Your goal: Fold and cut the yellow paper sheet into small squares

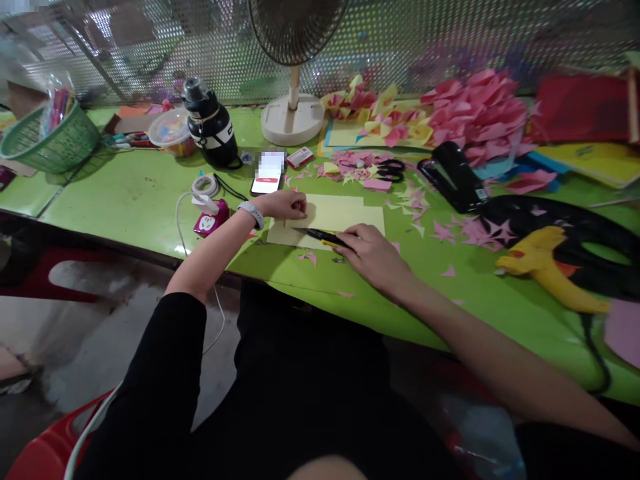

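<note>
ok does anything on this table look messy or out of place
Yes, loose pink scraps are strewn across the green table around the pale yellow paper, one near the front edge. They look untidy, like stray offcuts. Nothing looks clearly spilled or damaged.

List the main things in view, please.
table: 1, green, centre
fan: 1, beige, back
bottle: 1, black, back left
basket: 1, green, far left
phone: 1, black, before fan
tape: 1, white, left
socket: 1, magenta, left
paper flowers: many, pink and yellow, back right
scraps: many, pink and yellow, right
scissors: 1, black, among scraps
stapler: 1, black, right
glue gun: 1, yellow, right
sheets: at least 2, yellow, centre
cutting tool: 1, black and yellow, over sheets
left hand: 1, over sheets
right hand: 1, around cutting tool
</note>
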A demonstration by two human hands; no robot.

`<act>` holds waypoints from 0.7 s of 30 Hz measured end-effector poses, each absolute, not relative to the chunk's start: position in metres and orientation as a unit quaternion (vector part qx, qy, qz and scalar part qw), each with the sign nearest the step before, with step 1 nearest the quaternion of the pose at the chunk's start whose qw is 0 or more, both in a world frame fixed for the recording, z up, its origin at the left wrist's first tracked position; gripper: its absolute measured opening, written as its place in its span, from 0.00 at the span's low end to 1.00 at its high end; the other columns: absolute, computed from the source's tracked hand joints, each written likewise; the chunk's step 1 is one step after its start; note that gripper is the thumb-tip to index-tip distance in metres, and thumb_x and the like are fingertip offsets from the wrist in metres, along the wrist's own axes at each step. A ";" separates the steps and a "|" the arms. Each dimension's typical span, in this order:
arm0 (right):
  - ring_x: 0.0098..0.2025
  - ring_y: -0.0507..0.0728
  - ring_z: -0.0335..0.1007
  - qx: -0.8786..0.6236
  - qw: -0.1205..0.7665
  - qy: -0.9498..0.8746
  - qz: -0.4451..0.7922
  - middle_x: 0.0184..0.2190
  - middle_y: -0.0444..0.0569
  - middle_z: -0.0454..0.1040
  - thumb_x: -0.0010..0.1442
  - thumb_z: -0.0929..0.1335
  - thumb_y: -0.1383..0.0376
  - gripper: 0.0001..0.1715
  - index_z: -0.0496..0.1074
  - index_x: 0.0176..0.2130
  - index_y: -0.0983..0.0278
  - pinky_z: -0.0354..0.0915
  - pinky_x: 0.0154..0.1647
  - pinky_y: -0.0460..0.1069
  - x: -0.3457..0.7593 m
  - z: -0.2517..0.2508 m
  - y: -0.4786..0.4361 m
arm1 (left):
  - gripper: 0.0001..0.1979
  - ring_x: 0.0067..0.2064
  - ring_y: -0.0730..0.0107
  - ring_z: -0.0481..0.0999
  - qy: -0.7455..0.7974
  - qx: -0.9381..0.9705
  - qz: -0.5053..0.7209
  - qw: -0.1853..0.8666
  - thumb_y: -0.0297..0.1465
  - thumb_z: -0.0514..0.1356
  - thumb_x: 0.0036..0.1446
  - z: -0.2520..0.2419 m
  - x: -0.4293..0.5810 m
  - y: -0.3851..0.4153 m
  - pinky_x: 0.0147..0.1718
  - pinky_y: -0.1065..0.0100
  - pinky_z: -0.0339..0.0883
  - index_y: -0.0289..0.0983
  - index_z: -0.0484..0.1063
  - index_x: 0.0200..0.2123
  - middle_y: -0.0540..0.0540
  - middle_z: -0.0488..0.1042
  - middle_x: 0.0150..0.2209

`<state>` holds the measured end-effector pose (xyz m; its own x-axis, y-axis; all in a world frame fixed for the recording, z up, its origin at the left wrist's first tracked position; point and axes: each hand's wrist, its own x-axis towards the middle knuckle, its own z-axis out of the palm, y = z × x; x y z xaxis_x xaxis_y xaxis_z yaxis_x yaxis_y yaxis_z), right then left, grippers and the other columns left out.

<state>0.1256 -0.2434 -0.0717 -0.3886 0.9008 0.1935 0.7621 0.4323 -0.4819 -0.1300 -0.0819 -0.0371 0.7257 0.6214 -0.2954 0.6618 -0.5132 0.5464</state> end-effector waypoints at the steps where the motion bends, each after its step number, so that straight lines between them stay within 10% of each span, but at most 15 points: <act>1: 0.50 0.69 0.74 -0.505 0.214 -0.821 0.159 0.48 0.60 0.76 0.74 0.63 0.59 0.20 0.81 0.55 0.59 0.75 0.50 0.69 0.123 -0.073 -0.241 | 0.11 0.36 0.69 0.73 0.369 0.869 -0.028 0.329 0.36 0.62 0.60 -0.038 -0.130 -0.081 0.36 0.68 0.62 0.36 0.74 0.42 0.44 0.79 0.37; 15: 0.49 0.65 0.77 -0.411 0.193 -0.868 0.200 0.48 0.58 0.79 0.73 0.66 0.62 0.18 0.82 0.55 0.59 0.76 0.51 0.64 0.143 -0.061 -0.273 | 0.14 0.37 0.66 0.76 0.380 0.888 0.023 0.256 0.39 0.63 0.62 -0.029 -0.135 -0.095 0.36 0.68 0.63 0.35 0.78 0.43 0.43 0.80 0.38; 21: 0.54 0.68 0.76 -0.507 0.188 -0.810 0.228 0.54 0.57 0.79 0.69 0.71 0.51 0.20 0.82 0.53 0.57 0.74 0.53 0.64 0.184 -0.044 -0.243 | 0.31 0.47 0.55 0.77 0.409 0.893 0.068 0.174 0.49 0.74 0.48 -0.026 -0.141 -0.088 0.45 0.61 0.69 0.36 0.78 0.50 0.38 0.78 0.48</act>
<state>0.1843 -0.2428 -0.0442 -0.4150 0.9068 0.0738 0.7348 0.3819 -0.5606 -0.1409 -0.0884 -0.0264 0.6558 0.7546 -0.0203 0.7072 -0.6048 0.3663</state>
